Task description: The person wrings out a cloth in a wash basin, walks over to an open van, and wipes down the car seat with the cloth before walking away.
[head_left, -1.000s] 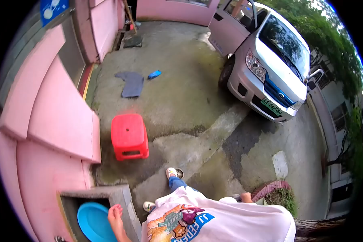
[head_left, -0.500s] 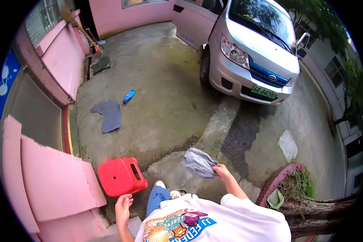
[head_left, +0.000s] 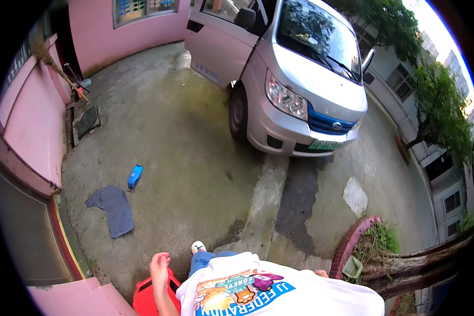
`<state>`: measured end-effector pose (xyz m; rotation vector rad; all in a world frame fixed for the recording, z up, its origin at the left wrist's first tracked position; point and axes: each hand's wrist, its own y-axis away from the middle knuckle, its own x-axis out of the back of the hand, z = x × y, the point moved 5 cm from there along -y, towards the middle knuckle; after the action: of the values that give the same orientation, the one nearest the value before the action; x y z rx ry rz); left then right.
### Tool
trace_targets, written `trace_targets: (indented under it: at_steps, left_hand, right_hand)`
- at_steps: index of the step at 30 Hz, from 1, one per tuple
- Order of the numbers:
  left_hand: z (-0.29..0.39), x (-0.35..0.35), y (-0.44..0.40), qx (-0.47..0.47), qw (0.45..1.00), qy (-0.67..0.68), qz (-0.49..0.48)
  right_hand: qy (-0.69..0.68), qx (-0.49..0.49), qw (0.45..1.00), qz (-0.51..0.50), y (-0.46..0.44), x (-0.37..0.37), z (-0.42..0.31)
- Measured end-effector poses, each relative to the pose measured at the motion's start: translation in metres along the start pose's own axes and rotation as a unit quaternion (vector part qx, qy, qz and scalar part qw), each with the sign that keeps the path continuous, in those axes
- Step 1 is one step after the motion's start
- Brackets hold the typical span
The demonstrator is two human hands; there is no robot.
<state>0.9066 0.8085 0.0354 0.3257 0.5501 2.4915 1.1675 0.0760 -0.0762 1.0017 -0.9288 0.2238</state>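
Right now, the red stool (head_left: 144,301) is sitting at the bottom of the view, partly hidden under the left forearm, so its long axis is not showing. The left hand (head_left: 160,263) is hanging at the stool's far edge and is clearly the nearer one; whether it is touching cannot be told. Its grip is staying slack, fingers half curled, seemingly holding nothing. The right hand (head_left: 321,273) is lying well to the stool's right, mostly hidden by the shirt (head_left: 279,287); its grip cannot be told. Ahead and left of the stool, a grey cloth (head_left: 116,210) is lying on the ground, its longer part pointing roughly back toward the stool.
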Motion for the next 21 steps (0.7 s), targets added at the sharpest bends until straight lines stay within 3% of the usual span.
trace_targets:
  at_steps: [2, 3, 5, 6, 8, 12, 13, 14, 15, 17, 18, 20, 21]
  left_hand:
    - [0.021, -0.030, -0.072, -0.028, 0.999, -0.024, -0.038]
    - [0.051, -0.039, -0.066, -0.044, 0.997, -0.034, -0.049]
    - [0.064, -0.068, -0.139, -0.042, 0.992, -0.072, -0.097]
    - [0.079, -0.076, -0.134, -0.052, 0.990, -0.073, -0.109]
    - [0.072, -0.088, -0.215, -0.045, 0.989, -0.090, -0.107]
    - [0.132, -0.108, -0.282, -0.045, 0.988, -0.127, -0.078]
    - [0.141, -0.115, -0.331, -0.040, 0.992, -0.110, -0.052]
    - [0.152, -0.117, -0.353, -0.017, 0.994, -0.096, -0.040]
    - [0.178, -0.129, -0.356, -0.018, 0.995, -0.094, -0.040]
    - [0.226, -0.137, -0.401, -0.021, 0.996, -0.082, -0.041]
    - [0.249, -0.136, -0.388, -0.023, 0.996, -0.074, -0.050]
    - [0.282, -0.143, -0.447, -0.015, 0.996, -0.071, -0.046]
    - [0.303, -0.144, -0.446, -0.012, 0.996, -0.062, -0.063]
  right_hand:
    - [-0.032, 0.003, 0.999, 0.000, -0.006, -0.001, -0.065]
    - [-0.057, 0.005, 0.998, -0.003, 0.008, 0.007, -0.085]
    - [-0.099, 0.023, 0.995, -0.015, 0.003, -0.012, -0.183]
    - [-0.121, 0.029, 0.992, -0.021, 0.015, -0.009, -0.213]
    - [-0.152, 0.051, 0.986, -0.033, 0.001, -0.025, -0.314]
    - [-0.198, 0.097, 0.975, -0.031, -0.002, 0.011, -0.468]
    - [-0.253, 0.125, 0.958, -0.046, -0.052, -0.016, -0.578]
    - [-0.208, 0.154, 0.966, -0.013, -0.038, 0.002, -0.641]
    - [-0.222, 0.209, 0.952, -0.021, -0.018, 0.035, -0.656]
    - [-0.196, 0.305, 0.931, 0.030, 0.056, 0.080, -0.806]
    - [-0.177, 0.305, 0.936, 0.011, 0.085, 0.111, -0.806]
    - [-0.178, 0.415, 0.891, 0.040, 0.143, 0.131, -0.931]
    - [-0.178, 0.439, 0.881, 0.019, 0.187, 0.167, -0.936]
